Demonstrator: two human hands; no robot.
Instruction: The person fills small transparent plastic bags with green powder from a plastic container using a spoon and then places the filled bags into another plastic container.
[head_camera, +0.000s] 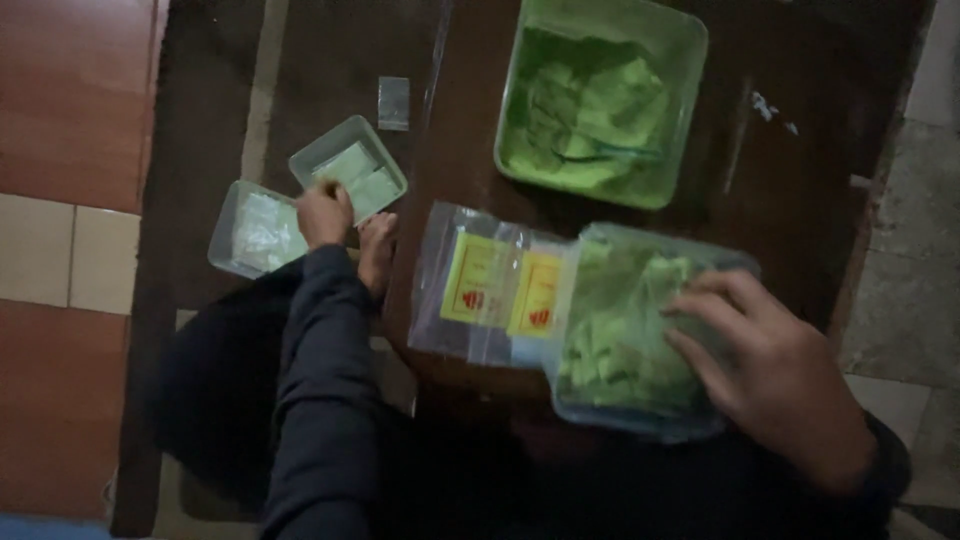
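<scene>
While tiled floor (60, 255) flanks it, dark table (790, 190) bears green tub (680, 60).

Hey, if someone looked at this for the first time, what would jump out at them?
Probably the bright green tub at the top, filled with pale green slips, on the dark brown table. Next, the right hand pressing into a clear container of green pieces at lower right, beside a clear bag with yellow labels. At left, the left hand touches two small clear trays.

Clear tub (640, 330) of green slips, table's near edge
</scene>
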